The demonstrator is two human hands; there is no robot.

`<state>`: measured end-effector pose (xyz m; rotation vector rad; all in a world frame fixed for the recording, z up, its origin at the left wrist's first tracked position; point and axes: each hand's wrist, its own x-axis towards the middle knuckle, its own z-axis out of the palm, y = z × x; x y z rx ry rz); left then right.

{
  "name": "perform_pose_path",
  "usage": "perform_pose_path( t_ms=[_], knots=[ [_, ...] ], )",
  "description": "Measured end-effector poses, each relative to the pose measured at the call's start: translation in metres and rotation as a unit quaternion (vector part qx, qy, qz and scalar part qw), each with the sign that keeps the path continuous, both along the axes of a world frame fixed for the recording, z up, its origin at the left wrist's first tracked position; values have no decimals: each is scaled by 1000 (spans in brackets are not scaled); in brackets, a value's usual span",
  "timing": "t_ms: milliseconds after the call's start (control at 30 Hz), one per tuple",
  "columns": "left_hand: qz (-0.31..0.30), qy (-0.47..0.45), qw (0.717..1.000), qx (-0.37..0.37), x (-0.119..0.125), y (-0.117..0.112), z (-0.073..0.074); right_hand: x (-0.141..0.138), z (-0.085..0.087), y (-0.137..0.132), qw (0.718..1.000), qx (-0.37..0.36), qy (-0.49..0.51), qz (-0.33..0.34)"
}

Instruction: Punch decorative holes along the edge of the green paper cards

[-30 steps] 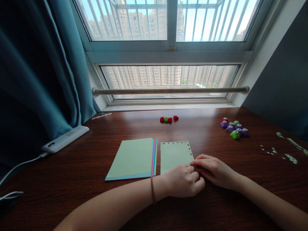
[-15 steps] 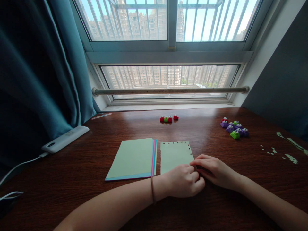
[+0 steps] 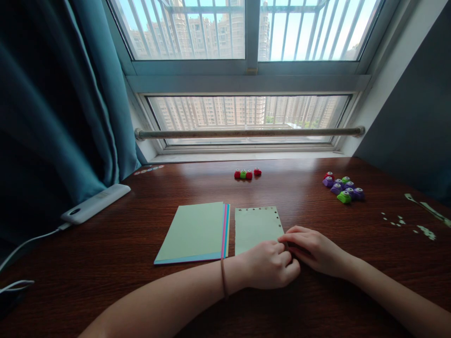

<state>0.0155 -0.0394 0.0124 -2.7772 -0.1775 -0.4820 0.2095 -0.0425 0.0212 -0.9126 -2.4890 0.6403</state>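
Note:
A pale green sheet of paper (image 3: 259, 230) lies on the desk, with small dark star-shaped marks or holes along its top edge and the upper part of its right edge. My left hand (image 3: 269, 265) reaches across its lower part, fingers curled at the right edge. My right hand (image 3: 317, 249) meets it there from the right, fingers bent and pressed together. Whatever lies between the fingertips is hidden. Close by on the left is a stack of coloured paper (image 3: 197, 232), light green on top, with pink, blue and yellow edges showing.
Small red and green punches (image 3: 243, 174) stand near the window side. A cluster of purple, green and red ones (image 3: 343, 188) sits at the right. Paper scraps (image 3: 427, 232) and strips (image 3: 435, 211) lie far right. A white power bank (image 3: 97, 204) with a cable rests by the curtain (image 3: 102, 117).

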Motion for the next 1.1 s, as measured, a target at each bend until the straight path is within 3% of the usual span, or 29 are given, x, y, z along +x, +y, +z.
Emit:
perform_pose_path(
  t_ms=[1100],
  knots=[
    [3,2,1000,-2,0,0,0,0,0,0,1000,14,6,2]
  ],
)
